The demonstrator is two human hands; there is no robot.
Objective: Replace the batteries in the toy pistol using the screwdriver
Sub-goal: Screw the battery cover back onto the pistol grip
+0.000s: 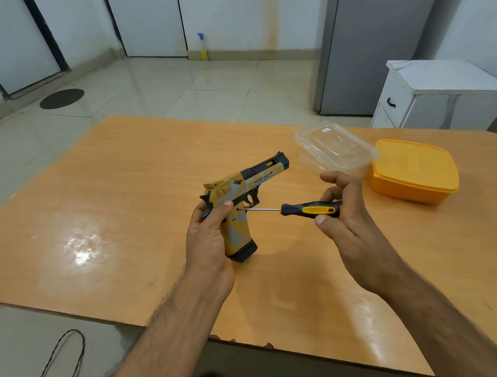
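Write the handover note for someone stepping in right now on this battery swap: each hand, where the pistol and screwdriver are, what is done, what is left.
Left hand grips the toy pistol by its grip, above the table.
Right hand holds the screwdriver, its tip at the upper grip.
Done: tool brought to the pistol; no cover off, no batteries visible.
Left: undo the screw, open the compartment, swap batteries, close, retighten.
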